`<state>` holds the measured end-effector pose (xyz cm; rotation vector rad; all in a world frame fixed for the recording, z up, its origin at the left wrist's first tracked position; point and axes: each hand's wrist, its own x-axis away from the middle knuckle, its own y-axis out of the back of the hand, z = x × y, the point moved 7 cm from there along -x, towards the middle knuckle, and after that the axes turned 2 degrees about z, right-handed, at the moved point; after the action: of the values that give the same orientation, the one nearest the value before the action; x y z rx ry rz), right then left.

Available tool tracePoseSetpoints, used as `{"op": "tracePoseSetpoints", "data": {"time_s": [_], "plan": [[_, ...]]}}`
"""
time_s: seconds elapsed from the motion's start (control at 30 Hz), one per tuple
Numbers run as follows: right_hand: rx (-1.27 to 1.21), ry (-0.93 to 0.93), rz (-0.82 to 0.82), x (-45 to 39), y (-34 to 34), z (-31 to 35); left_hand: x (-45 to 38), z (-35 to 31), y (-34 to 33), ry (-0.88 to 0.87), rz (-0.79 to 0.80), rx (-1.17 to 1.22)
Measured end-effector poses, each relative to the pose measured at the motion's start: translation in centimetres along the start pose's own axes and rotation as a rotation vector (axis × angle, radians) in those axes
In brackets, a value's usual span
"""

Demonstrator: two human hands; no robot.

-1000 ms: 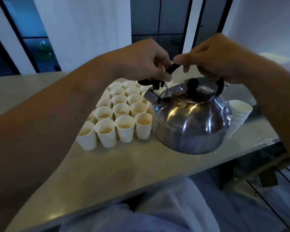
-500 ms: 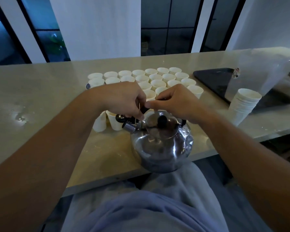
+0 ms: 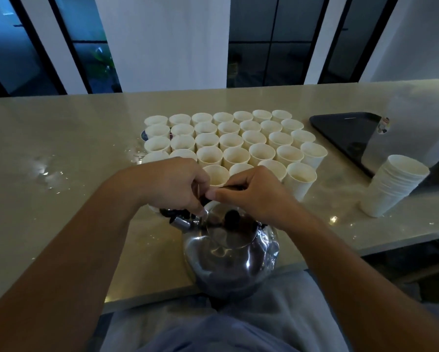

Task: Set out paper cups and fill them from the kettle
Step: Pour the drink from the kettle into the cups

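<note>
A shiny steel kettle (image 3: 232, 260) with a black lid knob and black handle sits at the near edge of the counter (image 3: 61, 199), its spout pointing left. My left hand (image 3: 172, 185) grips the front part of the handle near the spout. My right hand (image 3: 251, 194) pinches the thin black handle from the right. Several white paper cups (image 3: 236, 141) stand in tight rows just beyond the hands; the nearest ones are partly hidden by my hands.
A stack of nested paper cups (image 3: 393, 186) stands at the right. Behind it lie a dark tray (image 3: 345, 130) and a clear plastic bag (image 3: 411, 128). Water is spilled on the counter at the left (image 3: 48, 171). The counter's near edge runs under the kettle.
The view has pulled back and tilted down. The kettle has come from beside the cups toward the counter's near edge. Both hands stay on its handle.
</note>
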<state>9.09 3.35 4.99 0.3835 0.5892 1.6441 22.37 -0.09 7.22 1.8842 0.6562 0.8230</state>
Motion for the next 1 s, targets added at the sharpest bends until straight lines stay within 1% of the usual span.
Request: {"op": "tracePoseSetpoints", "data": {"time_s": [0.1, 0.13, 0.27, 0.37, 0.53, 0.63, 0.77, 0.87, 1.0], "plan": [[-0.054, 0.032, 0.083, -1.1, -2.6, 1.5, 1.8, 2.9, 0.4, 0.078, -0.024, 0.077], [-0.064, 0.031, 0.099, -0.9, -3.0, 1.8, 2.2, 3.2, 0.4, 0.089, -0.013, 0.096], [-0.109, 0.055, 0.250, -2.3, -8.2, 4.6, 5.6, 7.9, 0.4, 0.189, 0.008, 0.248], [-0.223, 0.019, 0.298, -3.6, -11.8, 6.0, 8.0, 11.5, 1.3, 0.256, -0.095, 0.310], [-0.622, -0.142, 0.412, -6.0, -17.8, 8.2, 10.4, 17.4, 3.1, 0.370, -0.346, 0.341], [-0.711, -0.131, 0.429, -7.9, -20.3, 9.7, 10.7, 20.5, 3.8, 0.440, -0.518, 0.335], [-0.752, -0.130, 0.434, -10.9, -22.0, 10.5, 10.2, 23.9, 4.3, 0.487, -0.648, 0.330], [-0.737, -0.114, 0.417, -12.7, -22.6, 10.7, 9.3, 25.4, 5.0, 0.493, -0.681, 0.341], [-0.724, -0.100, 0.367, -15.0, -23.2, 10.3, 7.6, 27.1, 5.9, 0.524, -0.683, 0.279]]}}
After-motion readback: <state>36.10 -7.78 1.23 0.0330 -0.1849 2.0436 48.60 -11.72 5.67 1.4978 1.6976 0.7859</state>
